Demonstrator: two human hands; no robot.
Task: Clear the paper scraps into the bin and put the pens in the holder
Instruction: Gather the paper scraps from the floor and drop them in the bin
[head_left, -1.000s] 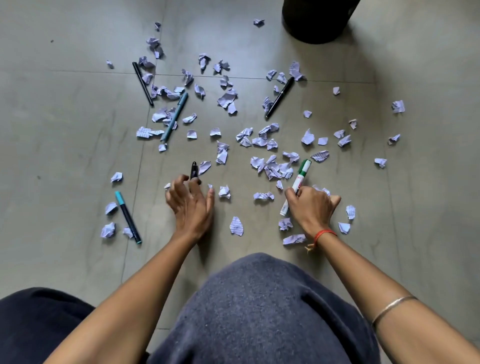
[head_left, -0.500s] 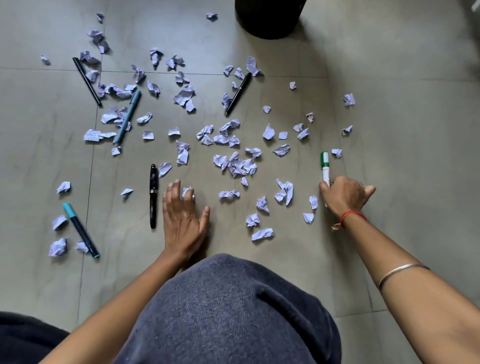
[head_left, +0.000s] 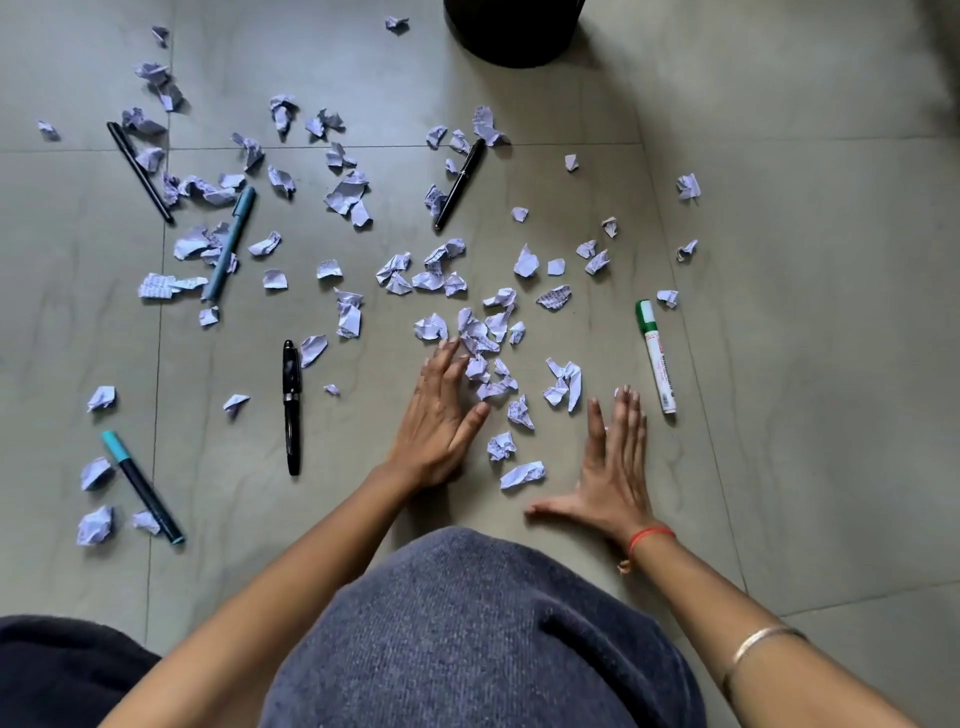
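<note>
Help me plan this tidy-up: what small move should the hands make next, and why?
Probably sweep the left hand and right hand toward each other, bunching the paper scraps between them. Both lie open on the floor, holding nothing.

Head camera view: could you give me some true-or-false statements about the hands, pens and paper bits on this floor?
1. The green marker lies on the floor with no hand on it. True.
2. The right hand grips a pen. False: it is open, palm down, holding nothing.
3. The left hand touches paper scraps. True.
4. Every pen is in a holder. False: the black pen and others lie on the floor; no holder shows.
</note>
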